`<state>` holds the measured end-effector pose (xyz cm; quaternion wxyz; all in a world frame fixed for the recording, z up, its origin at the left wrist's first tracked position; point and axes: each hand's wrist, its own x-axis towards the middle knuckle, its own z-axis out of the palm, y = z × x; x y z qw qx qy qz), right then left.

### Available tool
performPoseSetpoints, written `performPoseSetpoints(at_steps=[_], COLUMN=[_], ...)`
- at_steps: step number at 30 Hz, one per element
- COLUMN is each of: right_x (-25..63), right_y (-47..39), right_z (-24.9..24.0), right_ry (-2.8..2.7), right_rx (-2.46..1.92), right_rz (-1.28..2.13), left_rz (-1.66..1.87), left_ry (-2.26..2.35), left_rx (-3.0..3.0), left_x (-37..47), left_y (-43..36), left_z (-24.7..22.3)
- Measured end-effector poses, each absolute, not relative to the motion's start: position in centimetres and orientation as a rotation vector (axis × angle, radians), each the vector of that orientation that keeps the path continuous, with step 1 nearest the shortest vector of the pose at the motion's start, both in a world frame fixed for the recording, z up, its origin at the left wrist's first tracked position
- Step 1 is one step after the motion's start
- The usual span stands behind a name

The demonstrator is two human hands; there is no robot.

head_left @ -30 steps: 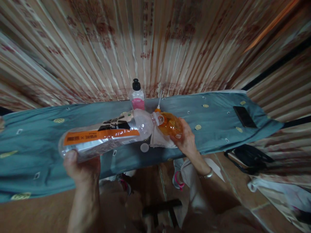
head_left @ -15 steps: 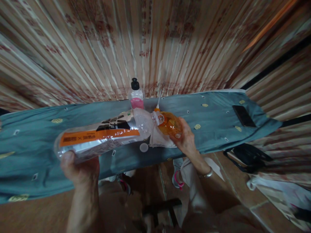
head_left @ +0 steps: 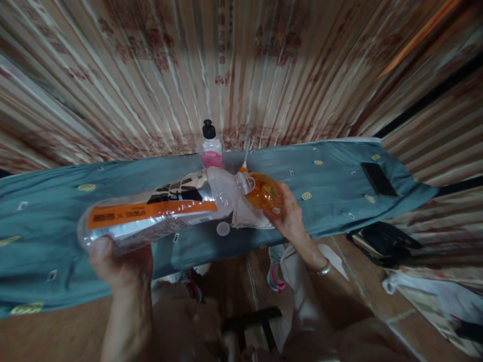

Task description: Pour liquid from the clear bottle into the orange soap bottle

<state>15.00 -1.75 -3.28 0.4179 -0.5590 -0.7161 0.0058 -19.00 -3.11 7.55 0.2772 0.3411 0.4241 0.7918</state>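
Note:
My left hand [head_left: 123, 261] is closed around the base end of a large clear plastic bottle [head_left: 177, 206] with an orange and silver label. The bottle lies tilted nearly level, its neck pointing right. My right hand [head_left: 290, 213] holds a small orange see-through bottle [head_left: 264, 193], whose mouth meets the large bottle's mouth. Beneath the orange bottle is a whitish folded cloth [head_left: 249, 216]. A round white cap [head_left: 223, 229] lies below the large bottle's neck. Behind the orange bottle, an orange pump or spray top with a thin tube [head_left: 244, 163] is partly hidden.
A clear bottle with a black cap and pink label [head_left: 211, 151] stands at the table's back edge. A black phone [head_left: 378, 179] lies on the right of the teal cloth-covered table [head_left: 332, 188]. A black bag [head_left: 385, 244] is beyond its right front edge. Patterned curtains [head_left: 241, 65] hang behind.
My left hand and the large bottle's base have shifted slightly left and down. The two bottle mouths stay together, and my right hand has hardly moved.

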Motion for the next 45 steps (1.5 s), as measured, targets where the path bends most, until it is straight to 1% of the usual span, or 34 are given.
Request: performPoseSetpoints(at_steps=[5,14,17,21,30,40,45], right_x=[15.1,15.15,15.09,15.02,15.12,14.99,15.13], right_y=[-1.72,-1.89,-1.94,-1.86,-1.89,-1.85,-1.88], right_z=[-3.35,-3.07,-2.94,-2.91,-3.17,-2.98,-3.07], right_ry=[-1.799,-1.786,-1.776,-1.78,-1.775,-1.789,-1.786], right_rx=[-1.39,-1.466,-1.488,-1.477,-1.472,-1.435,-1.451], right_rz=[-0.032,0.045,0.054,0.054,0.048,-0.001,0.03], left_rz=[2.088,2.162,2.132,2.168,2.122,2.128,2.126], left_ry=[1.189,1.133,1.151,1.144,1.167,1.144,1.143], left_rx=[0.931,0.869,0.867,0.848,0.934,0.896,0.894], left_x=[-18.84,-18.75,-18.65,-18.72,-18.82,-18.74,-18.81], left_y=[-3.2,-3.2,-3.18,-3.14,-3.14,-3.22,-3.3], left_z=[7.82,7.62,7.82,7.81,7.8,7.54,7.51])
